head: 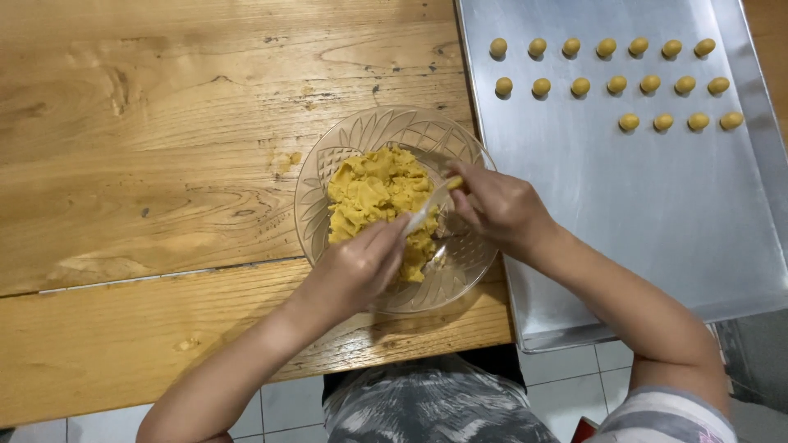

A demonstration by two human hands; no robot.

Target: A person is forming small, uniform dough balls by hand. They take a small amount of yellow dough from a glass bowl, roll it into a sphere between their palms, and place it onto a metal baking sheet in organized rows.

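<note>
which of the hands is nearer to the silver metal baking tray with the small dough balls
Right. The right hand is over the clear glass bowl beside the silver metal baking tray's left edge; the left hand is farther left, at the bowl's near rim.

Wooden table (164,123) — glass bowl (316,193) near front edge, metal baking tray (640,213) just beside it on right, overhanging table edge.

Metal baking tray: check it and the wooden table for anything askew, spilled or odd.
The silver metal baking tray overhangs the wooden table edge at its near corner. The third row of small yellow dough balls is incomplete, holding four. Dough crumbs lie left of the patterned glass bowl.
</note>
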